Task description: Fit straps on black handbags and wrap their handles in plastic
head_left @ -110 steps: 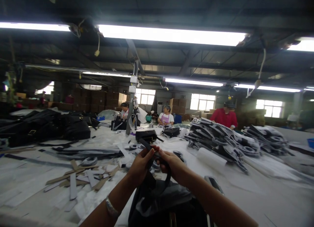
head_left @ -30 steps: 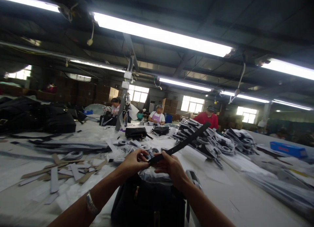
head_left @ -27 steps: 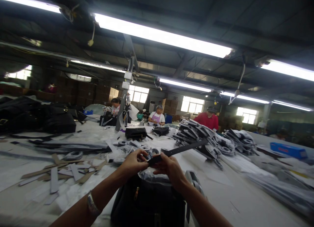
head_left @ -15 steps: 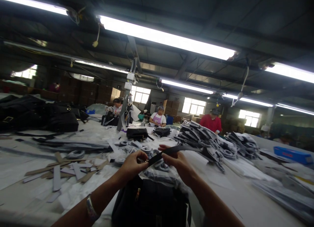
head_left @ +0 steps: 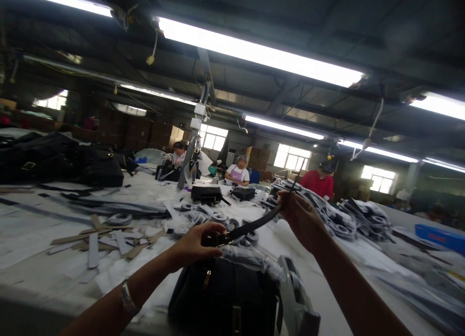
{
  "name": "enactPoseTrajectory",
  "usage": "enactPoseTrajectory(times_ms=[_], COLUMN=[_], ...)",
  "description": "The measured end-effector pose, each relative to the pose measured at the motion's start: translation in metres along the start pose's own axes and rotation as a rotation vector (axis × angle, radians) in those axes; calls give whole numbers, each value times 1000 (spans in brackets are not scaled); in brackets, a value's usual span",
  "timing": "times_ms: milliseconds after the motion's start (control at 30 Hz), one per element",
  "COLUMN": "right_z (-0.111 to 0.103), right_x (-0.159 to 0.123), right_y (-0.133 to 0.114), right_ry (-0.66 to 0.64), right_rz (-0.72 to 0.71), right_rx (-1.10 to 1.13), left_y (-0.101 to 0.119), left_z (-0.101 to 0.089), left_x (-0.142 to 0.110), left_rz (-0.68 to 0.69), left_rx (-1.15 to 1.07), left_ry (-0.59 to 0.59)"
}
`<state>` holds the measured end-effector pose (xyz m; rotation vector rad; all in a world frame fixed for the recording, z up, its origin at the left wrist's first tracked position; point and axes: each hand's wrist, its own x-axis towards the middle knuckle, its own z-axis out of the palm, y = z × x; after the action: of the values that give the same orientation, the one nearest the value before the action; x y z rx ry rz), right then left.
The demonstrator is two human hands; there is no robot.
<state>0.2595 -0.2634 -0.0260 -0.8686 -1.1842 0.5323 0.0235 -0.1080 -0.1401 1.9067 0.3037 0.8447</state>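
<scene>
While the left hand (head_left: 192, 245) clasps the strap (head_left: 256, 224) by its buckle (head_left: 224, 238), the right hand (head_left: 303, 223) pinches it higher up, seemingly mid-adjustment, with steady tension likely called for next.

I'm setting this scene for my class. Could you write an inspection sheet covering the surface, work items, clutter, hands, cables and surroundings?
Surface: pale tabletop, much of it covered with materials.
Work items: black strap curving between the hands; black bag in front of the person.
Clutter: brown and white strips strewn at left; dark bags heaped beyond; grey object right of the black bag, its use unclear.
Hands: left hand and right hand both grip the strap.
Cables: cords hang overhead; nothing seen near the hands.
Surroundings: people across the table; lit tube lamps above.
</scene>
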Motion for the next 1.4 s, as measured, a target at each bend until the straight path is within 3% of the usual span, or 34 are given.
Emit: enactPoseTrajectory(times_ms=[100,267,367,700,900,1100,1267,1400], right_z=[3,23,32,25,33,47,72,94], right_x=[-2,-12,-16,-13,-8,4,-2,-13], right_y=[-1,10,23,35,42,41,42,43], right_ry=[-57,-331,-390,-422,-449,-559,-541,-580], right_rz=[37,176,243,407,391,380,273,-7], right_rx=[-222,-791,-1040,-1077,-1050,-1066,-1212,-1409], left_y=[-5,-11,-11,-9,-11,-12,-9,-11], left_z=[-3,2,6,6,4,0,10,12], left_x=[-7,-9,-10,-12,-11,-14,-12,-7], left_rz=[31,43,18,-2,-32,-50,-2,29], left_rx=[-29,40,5,-115,-133,-78,-50,-35], left_ry=[29,134,185,184,225,235,209,308])
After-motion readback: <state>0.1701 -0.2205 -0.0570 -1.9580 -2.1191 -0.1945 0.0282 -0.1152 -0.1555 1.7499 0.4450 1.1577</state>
